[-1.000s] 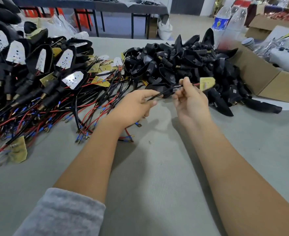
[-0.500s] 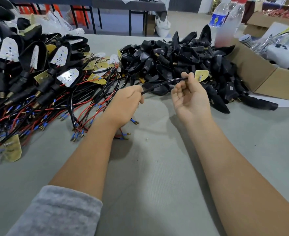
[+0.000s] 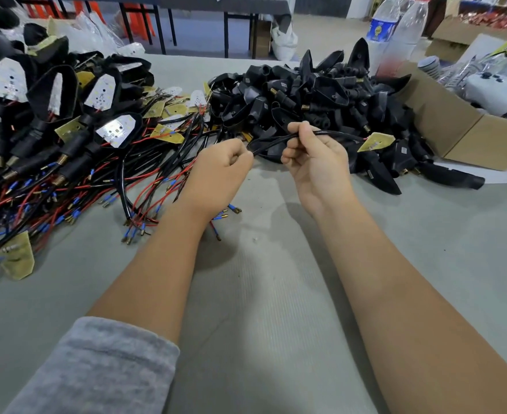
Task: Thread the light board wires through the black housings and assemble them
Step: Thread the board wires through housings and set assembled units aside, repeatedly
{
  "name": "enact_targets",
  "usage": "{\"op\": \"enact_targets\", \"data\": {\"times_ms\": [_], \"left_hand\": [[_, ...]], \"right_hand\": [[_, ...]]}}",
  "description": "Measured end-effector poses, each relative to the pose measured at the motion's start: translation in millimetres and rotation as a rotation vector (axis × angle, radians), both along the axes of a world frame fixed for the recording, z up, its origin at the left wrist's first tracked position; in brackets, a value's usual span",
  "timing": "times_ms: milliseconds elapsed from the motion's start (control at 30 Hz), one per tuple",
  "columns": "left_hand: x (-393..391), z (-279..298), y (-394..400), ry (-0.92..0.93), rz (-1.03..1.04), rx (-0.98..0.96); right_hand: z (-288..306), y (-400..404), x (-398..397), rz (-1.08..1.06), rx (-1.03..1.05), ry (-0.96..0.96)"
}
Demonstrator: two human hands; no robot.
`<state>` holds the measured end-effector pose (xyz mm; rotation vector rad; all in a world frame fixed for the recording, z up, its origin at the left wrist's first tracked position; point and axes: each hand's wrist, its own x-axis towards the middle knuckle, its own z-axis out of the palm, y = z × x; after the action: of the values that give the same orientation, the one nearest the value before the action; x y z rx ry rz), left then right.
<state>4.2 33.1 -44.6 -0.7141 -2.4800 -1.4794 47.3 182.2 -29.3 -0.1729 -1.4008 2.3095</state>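
Light board (image 3: pixel 376 141) wires (image 3: pixel 276 141), both hands pinching (grey table (image 3: pixel 261 309))

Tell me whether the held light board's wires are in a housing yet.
Out: the wires run bare between both hands to the light board.

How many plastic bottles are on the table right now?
2: the blue-labelled bottle and the red-tinted bottle, side by side behind the housing pile, upper right. More may be hidden.

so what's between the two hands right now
In the head view a short stretch of black wire spans the gap from the left hand to the right hand. Behind it lie black housings; below, bare grey table.
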Motion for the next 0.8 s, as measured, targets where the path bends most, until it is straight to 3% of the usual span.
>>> {"op": "enact_targets", "data": {"times_ms": [100,300,433,667,800], "left_hand": [[-2,-1,-3,0.010,-0.032,-0.005],[-1,0,2,0.016,-0.117,-0.062],[-3,-2,1,-0.002,-0.110,-0.048],[1,-2,1,0.011,-0.108,-0.071],[0,0,3,0.054,0.052,0.018]], "right_hand": [[3,4,4,0.006,0.043,-0.079],[0,0,2,0.030,0.426,-0.209],[-1,-1,-2,0.013,0.558,-0.241],[-13,4,-8,0.035,0.703,-0.362],[-12,0,-5,-0.015,0.713,-0.343]]}}
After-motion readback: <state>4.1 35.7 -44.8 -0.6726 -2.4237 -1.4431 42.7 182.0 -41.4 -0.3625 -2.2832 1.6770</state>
